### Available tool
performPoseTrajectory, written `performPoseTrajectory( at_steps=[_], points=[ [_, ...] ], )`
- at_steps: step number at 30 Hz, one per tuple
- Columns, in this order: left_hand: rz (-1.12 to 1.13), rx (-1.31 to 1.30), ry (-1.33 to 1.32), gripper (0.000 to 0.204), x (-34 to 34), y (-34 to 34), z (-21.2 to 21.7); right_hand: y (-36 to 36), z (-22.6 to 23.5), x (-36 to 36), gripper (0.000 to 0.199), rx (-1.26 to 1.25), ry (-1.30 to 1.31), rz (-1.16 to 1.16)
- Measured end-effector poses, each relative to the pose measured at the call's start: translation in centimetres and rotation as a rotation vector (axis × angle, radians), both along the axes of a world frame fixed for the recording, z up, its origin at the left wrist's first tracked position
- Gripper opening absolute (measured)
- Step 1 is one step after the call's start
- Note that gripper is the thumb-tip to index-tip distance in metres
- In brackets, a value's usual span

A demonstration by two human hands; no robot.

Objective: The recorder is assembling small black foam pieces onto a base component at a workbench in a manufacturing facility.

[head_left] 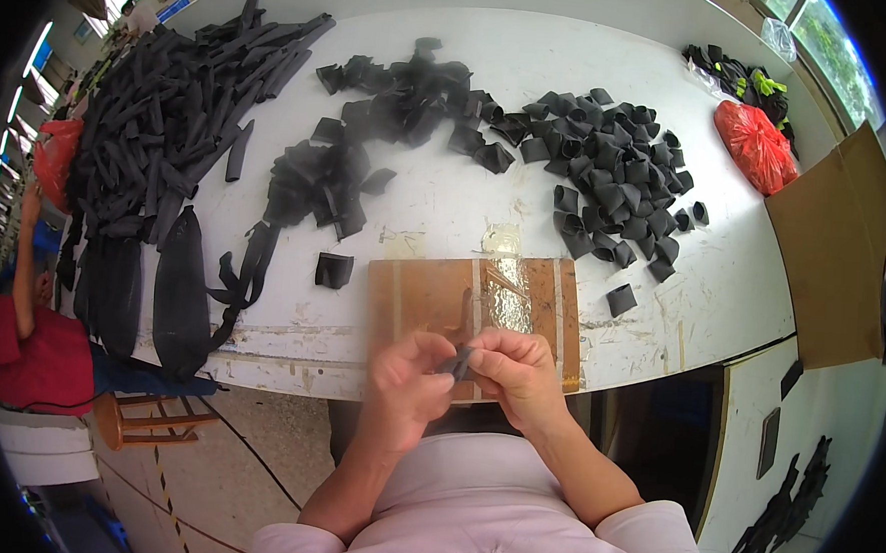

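Note:
Both hands meet over the near edge of a brown board [422,285] banded with tape. A small black fabric piece [461,362] sits between them. My left hand [407,380] is closed, its thumb and fingers pinching one side of the piece. My right hand [518,376] pinches the other side between thumb and forefinger. The fingers cover much of the piece, so its full shape is hidden. One black fabric loop [334,271] lies left of the board, another fabric loop [621,300] to its right.
Long black fabric strips [171,112] are heaped at the left of the white table [446,217], some hanging over its edge. Piles of black pieces [402,104] and loops [619,176] spread across the middle and right. A red bag [755,145] and cardboard [835,247] stand right. A person in red [33,355] sits left.

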State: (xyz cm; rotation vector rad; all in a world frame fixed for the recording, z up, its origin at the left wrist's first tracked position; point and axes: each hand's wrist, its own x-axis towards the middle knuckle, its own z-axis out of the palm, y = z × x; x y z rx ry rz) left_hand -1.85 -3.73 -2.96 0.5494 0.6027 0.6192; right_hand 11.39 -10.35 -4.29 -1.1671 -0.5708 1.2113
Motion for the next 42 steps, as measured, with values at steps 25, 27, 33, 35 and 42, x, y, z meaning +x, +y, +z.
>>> performPoseTrajectory(
  at_steps=[25, 27, 33, 35, 42],
  points=[
    [0.366, 1.144, 0.199, 0.026, 3.5, 3.2, 5.7, 3.5, 6.8, 2.9, 0.024, 0.15, -0.563, 0.032],
    [0.234, 1.211, 0.199, 0.024, 3.1, 3.7, 5.8, 3.0, 6.9, 2.4, 0.025, 0.226, -0.63, -0.11],
    [0.372, 0.727, -0.185, 0.01, 3.2, 3.3, 4.9, 2.6, 8.1, 1.4, 0.034, 0.444, -0.965, -0.11],
    [0.332, 0.606, -0.301, 0.011, 2.9, 3.5, 5.0, 2.7, 8.1, 1.4, 0.032, 0.408, -0.969, -0.115],
    [0.349, 0.489, -0.335, 0.011, 2.4, 3.2, 5.3, 2.7, 9.6, 1.3, 0.02, 0.479, -1.07, -0.227]
  ],
)
